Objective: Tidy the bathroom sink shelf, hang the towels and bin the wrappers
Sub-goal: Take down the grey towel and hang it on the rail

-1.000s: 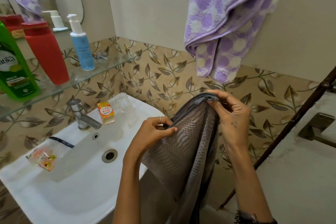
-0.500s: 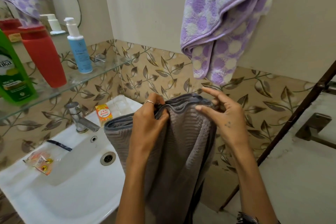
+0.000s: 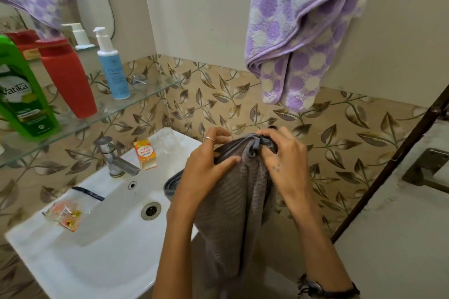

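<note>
Head view: grey towel (image 3: 233, 204) bunched at its top edge, hanging beside the sink (image 3: 102, 257). Left hand (image 3: 206, 167) and right hand (image 3: 283, 162) both have their grip clamped on that edge. Purple towel (image 3: 301, 31) hangs on the wall above; wrappers (image 3: 64, 216) lie on the sink rim.

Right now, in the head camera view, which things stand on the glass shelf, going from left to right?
Green shampoo bottle → red bottle → blue pump bottle. Behind them the mirror shows reflections, which I leave out.
</note>
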`<move>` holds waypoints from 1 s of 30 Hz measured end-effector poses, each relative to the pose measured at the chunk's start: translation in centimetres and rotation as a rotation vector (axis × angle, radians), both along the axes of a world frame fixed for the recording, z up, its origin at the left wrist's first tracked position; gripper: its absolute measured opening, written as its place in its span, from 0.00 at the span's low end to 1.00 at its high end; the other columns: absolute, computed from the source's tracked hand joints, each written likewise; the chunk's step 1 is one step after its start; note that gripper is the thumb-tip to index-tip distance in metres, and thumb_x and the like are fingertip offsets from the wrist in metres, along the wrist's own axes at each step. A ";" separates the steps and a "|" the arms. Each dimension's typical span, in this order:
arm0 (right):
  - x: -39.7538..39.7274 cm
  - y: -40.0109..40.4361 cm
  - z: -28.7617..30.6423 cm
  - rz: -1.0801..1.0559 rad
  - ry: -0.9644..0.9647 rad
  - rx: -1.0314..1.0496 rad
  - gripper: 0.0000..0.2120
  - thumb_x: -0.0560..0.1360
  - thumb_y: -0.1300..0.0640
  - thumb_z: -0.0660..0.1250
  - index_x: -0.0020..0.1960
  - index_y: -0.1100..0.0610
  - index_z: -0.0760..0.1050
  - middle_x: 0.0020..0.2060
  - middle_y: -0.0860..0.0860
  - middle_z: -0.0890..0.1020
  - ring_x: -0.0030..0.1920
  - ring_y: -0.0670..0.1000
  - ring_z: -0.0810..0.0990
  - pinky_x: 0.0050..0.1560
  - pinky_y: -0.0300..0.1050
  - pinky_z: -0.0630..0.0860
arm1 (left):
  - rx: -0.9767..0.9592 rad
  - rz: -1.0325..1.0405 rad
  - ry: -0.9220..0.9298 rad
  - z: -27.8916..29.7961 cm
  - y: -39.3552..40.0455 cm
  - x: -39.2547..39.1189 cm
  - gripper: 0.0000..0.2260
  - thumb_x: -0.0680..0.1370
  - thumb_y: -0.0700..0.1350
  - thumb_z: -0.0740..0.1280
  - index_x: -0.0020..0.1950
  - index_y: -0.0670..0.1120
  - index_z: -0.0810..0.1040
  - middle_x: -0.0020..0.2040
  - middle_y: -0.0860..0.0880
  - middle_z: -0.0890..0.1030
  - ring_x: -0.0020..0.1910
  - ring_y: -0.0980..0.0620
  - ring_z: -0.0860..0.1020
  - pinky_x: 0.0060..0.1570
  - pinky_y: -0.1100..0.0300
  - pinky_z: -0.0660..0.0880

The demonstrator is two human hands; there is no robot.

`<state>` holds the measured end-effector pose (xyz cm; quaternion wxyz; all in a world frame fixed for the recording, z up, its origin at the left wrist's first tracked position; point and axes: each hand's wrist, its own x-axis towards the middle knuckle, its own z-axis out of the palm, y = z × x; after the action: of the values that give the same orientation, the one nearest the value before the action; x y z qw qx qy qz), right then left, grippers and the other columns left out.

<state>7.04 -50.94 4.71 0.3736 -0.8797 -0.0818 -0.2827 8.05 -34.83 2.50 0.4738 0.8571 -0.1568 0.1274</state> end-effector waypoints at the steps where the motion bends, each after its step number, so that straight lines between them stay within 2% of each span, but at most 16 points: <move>1: 0.0 -0.3 0.1 -0.028 -0.011 0.027 0.13 0.73 0.64 0.67 0.56 0.55 0.78 0.44 0.45 0.73 0.44 0.43 0.73 0.44 0.26 0.70 | 0.114 0.016 0.102 -0.7 0.9 0.1 0.18 0.72 0.54 0.70 0.58 0.62 0.66 0.53 0.65 0.73 0.50 0.65 0.74 0.52 0.63 0.75; 3: 0.1 -0.8 0.4 -0.060 -0.057 0.041 0.13 0.73 0.65 0.67 0.56 0.55 0.78 0.45 0.47 0.74 0.43 0.43 0.72 0.42 0.25 0.68 | 0.270 0.089 0.261 -2.1 2.5 0.0 0.19 0.73 0.52 0.69 0.63 0.55 0.69 0.56 0.56 0.75 0.55 0.54 0.74 0.55 0.55 0.74; 5: -0.1 -0.9 0.5 -0.048 -0.083 0.020 0.13 0.73 0.65 0.67 0.56 0.56 0.78 0.45 0.47 0.74 0.43 0.42 0.72 0.42 0.25 0.65 | 0.230 0.174 0.287 -2.8 3.4 -0.2 0.15 0.74 0.46 0.70 0.60 0.49 0.75 0.55 0.49 0.79 0.54 0.49 0.76 0.53 0.54 0.75; 8: -0.2 -0.7 0.3 -0.025 -0.073 0.013 0.13 0.73 0.65 0.67 0.56 0.56 0.78 0.45 0.46 0.73 0.44 0.43 0.72 0.42 0.22 0.64 | 0.187 0.308 0.084 -2.9 3.6 -0.4 0.10 0.73 0.40 0.70 0.55 0.45 0.80 0.50 0.46 0.82 0.49 0.48 0.77 0.48 0.60 0.75; 10: -0.2 -1.0 0.1 -0.034 -0.060 0.025 0.13 0.72 0.65 0.67 0.56 0.56 0.78 0.45 0.47 0.73 0.45 0.45 0.74 0.44 0.27 0.66 | 0.153 0.434 -0.084 -2.7 3.3 -0.6 0.09 0.73 0.35 0.69 0.52 0.42 0.80 0.49 0.45 0.80 0.46 0.49 0.77 0.43 0.70 0.69; 11: -0.2 -1.2 0.0 -0.039 -0.055 0.027 0.13 0.72 0.65 0.67 0.55 0.55 0.78 0.45 0.47 0.74 0.45 0.45 0.74 0.44 0.30 0.67 | 0.143 0.495 -0.145 -2.6 3.0 -0.8 0.09 0.72 0.33 0.69 0.51 0.40 0.81 0.51 0.44 0.78 0.46 0.49 0.76 0.43 0.71 0.67; 13: -0.1 -1.5 -0.1 -0.053 -0.050 0.020 0.13 0.72 0.65 0.68 0.55 0.55 0.79 0.46 0.49 0.76 0.45 0.46 0.74 0.45 0.31 0.68 | 0.120 0.579 -0.210 -2.4 2.2 -1.1 0.09 0.72 0.31 0.69 0.51 0.38 0.81 0.57 0.41 0.74 0.50 0.49 0.74 0.48 0.67 0.69; 15: -0.1 -1.8 -0.3 -0.073 -0.049 0.011 0.13 0.72 0.65 0.69 0.55 0.56 0.79 0.47 0.51 0.77 0.45 0.45 0.74 0.46 0.31 0.68 | 0.136 0.631 -0.234 -2.4 1.3 -1.1 0.10 0.71 0.31 0.70 0.51 0.38 0.81 0.62 0.38 0.71 0.56 0.44 0.72 0.52 0.58 0.70; 16: -0.1 -2.0 -0.4 -0.087 -0.047 0.006 0.13 0.72 0.64 0.69 0.56 0.56 0.79 0.46 0.51 0.77 0.45 0.45 0.73 0.45 0.30 0.67 | 0.174 0.668 -0.234 -2.4 1.0 -1.0 0.10 0.71 0.32 0.70 0.51 0.39 0.82 0.63 0.38 0.71 0.58 0.40 0.70 0.54 0.52 0.68; 18: -0.1 -2.5 -0.6 -0.113 -0.038 0.002 0.13 0.72 0.64 0.69 0.56 0.56 0.79 0.45 0.49 0.75 0.44 0.44 0.73 0.43 0.28 0.65 | 0.251 0.761 -0.194 -2.5 0.9 -0.8 0.09 0.71 0.36 0.71 0.50 0.43 0.83 0.62 0.40 0.72 0.59 0.39 0.67 0.54 0.48 0.61; 20: -0.1 -2.9 -0.8 -0.117 -0.026 0.012 0.13 0.72 0.64 0.69 0.56 0.57 0.79 0.43 0.49 0.74 0.43 0.45 0.73 0.41 0.26 0.64 | 0.268 0.835 -0.135 -2.8 1.2 -0.7 0.08 0.73 0.41 0.70 0.51 0.44 0.82 0.57 0.42 0.73 0.57 0.41 0.67 0.52 0.48 0.60; 23: -0.1 -2.7 -1.3 -0.100 0.003 0.019 0.14 0.71 0.64 0.70 0.56 0.57 0.79 0.46 0.52 0.78 0.45 0.48 0.76 0.43 0.26 0.65 | 0.204 0.885 -0.076 -3.2 1.6 -0.7 0.09 0.73 0.42 0.70 0.52 0.41 0.82 0.45 0.45 0.70 0.47 0.43 0.71 0.44 0.52 0.64; 25: -0.1 -2.3 -1.4 -0.083 0.008 0.026 0.14 0.71 0.65 0.70 0.56 0.57 0.80 0.46 0.51 0.78 0.46 0.48 0.76 0.45 0.26 0.65 | 0.149 0.929 -0.013 -3.3 1.6 -0.8 0.10 0.73 0.46 0.70 0.53 0.43 0.82 0.42 0.41 0.79 0.42 0.39 0.77 0.39 0.54 0.67; 28: 0.0 -1.8 -1.4 -0.078 -0.001 0.024 0.14 0.71 0.65 0.70 0.56 0.58 0.80 0.43 0.48 0.75 0.44 0.47 0.75 0.42 0.23 0.63 | 0.050 0.960 0.028 -3.3 1.2 -1.0 0.13 0.75 0.50 0.68 0.55 0.44 0.82 0.42 0.38 0.83 0.43 0.35 0.79 0.39 0.54 0.67; 30: 0.0 -1.6 -1.5 -0.088 -0.003 0.015 0.13 0.71 0.63 0.70 0.56 0.57 0.80 0.43 0.50 0.77 0.44 0.47 0.75 0.41 0.26 0.63 | -0.103 0.956 0.060 -3.0 0.7 -1.0 0.13 0.75 0.50 0.68 0.54 0.44 0.82 0.35 0.42 0.82 0.42 0.39 0.79 0.40 0.55 0.65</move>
<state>6.99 -52.52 3.23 0.3673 -0.8791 -0.0414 -0.3010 7.01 -34.12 -0.48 0.4083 0.8120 0.2751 0.3135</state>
